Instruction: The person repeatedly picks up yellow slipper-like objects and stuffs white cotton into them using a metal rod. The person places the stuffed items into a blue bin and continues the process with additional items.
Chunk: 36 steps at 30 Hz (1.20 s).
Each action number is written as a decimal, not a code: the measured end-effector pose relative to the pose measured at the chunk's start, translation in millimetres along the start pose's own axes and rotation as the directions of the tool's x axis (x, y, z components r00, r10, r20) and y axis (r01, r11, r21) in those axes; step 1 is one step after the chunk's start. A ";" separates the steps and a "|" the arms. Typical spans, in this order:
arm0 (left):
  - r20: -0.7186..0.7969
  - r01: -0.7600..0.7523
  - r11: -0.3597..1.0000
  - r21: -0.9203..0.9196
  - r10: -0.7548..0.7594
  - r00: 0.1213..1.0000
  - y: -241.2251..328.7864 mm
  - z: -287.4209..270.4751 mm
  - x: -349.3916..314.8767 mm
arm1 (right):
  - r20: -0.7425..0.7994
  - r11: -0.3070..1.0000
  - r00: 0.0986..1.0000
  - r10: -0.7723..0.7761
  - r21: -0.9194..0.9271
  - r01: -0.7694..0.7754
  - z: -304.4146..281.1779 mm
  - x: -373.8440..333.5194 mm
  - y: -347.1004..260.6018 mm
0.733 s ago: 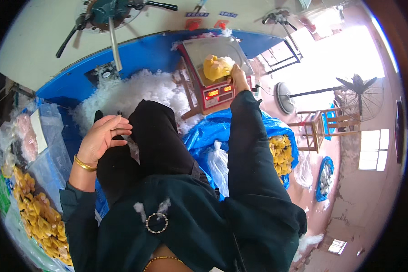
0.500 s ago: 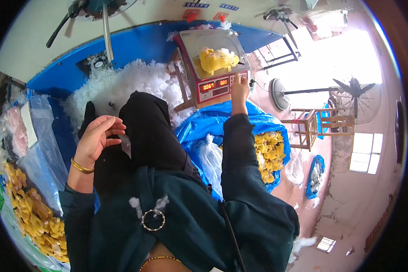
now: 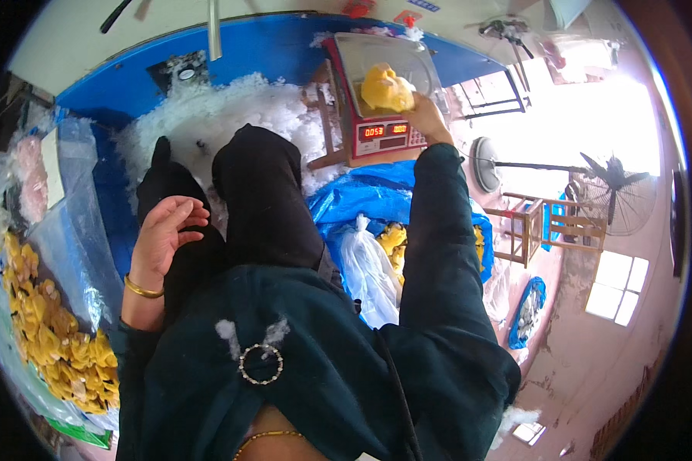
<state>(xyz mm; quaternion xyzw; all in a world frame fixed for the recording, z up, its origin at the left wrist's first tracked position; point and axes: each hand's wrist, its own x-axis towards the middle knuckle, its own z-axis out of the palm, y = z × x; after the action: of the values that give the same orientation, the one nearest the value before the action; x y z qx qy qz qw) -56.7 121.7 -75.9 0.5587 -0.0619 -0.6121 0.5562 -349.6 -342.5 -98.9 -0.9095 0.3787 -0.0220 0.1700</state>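
Note:
A yellow plush toy point(image 3: 386, 89) with some white on it sits over the tray of a red weighing scale point(image 3: 390, 132). My right hand point(image 3: 426, 121) reaches across the tray's near right corner and grips the toy's right end; its fingertips are partly hidden. Red digits glow on the scale's front. Above my left thigh hovers my left hand point(image 3: 169, 234), fingers loosely bent and apart, with nothing visible in it. A gold bangle circles that wrist.
White stuffing fluff point(image 3: 231, 115) is heaped beyond my knees against a blue panel point(image 3: 119, 81). Right of my legs, a blue sack point(image 3: 342, 196) holds yellow pieces and a white plastic bag point(image 3: 367, 261). More yellow pieces point(image 3: 50, 330) lie at left. Wooden stools point(image 3: 524, 223) and fans stand right.
My right hand has moved from the scale's front keys up to the toy and taken hold of it. The toy has turned. The view has shifted; my left hand keeps its pose.

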 end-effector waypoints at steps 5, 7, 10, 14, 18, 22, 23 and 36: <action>-0.102 -0.027 0.996 0.090 0.036 0.994 -12.7 -13.4 -21.9 | 0.077 0.912 0.990 -0.120 0.402 0.079 16.2 -52.6 5.6; -0.201 -0.055 0.979 0.198 0.095 0.975 -24.3 -24.6 -37.3 | 0.103 0.930 0.995 -0.013 0.367 -0.026 26.7 -80.9 21.0; -0.285 -0.071 0.704 0.707 0.376 0.882 -49.5 -61.3 -66.8 | 0.179 0.927 0.958 0.224 0.265 -0.266 45.3 -137.4 68.0; -0.519 0.405 0.365 0.838 0.763 0.386 -81.3 -101.2 -138.1 | 0.376 0.847 0.797 0.472 0.058 -0.529 70.2 -203.7 118.9; -0.735 0.870 0.273 0.410 0.663 0.138 -112.4 -141.6 -204.5 | 0.515 0.781 0.619 0.593 -0.179 -0.599 74.3 -217.3 144.5; -0.840 0.870 0.296 0.394 0.501 0.210 -135.3 -178.4 -206.3 | 0.711 0.818 0.630 0.312 -0.538 0.202 72.0 -205.1 186.2; -0.836 0.849 0.320 0.420 0.500 0.225 -146.9 -192.3 -207.7 | 0.735 0.733 0.657 0.166 -0.538 0.417 67.5 -178.4 189.9; -0.757 -0.268 0.750 0.605 0.646 0.099 -54.2 -227.2 -147.9 | 0.346 0.755 0.877 -0.332 0.655 0.028 77.4 -46.7 -315.0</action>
<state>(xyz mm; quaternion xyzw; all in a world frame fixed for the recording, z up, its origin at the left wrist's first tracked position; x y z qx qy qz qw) 45.3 376.9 -106.5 0.8361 0.0107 0.0735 0.5436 -155.1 -81.0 -64.9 -0.8121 0.2083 0.0425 0.5434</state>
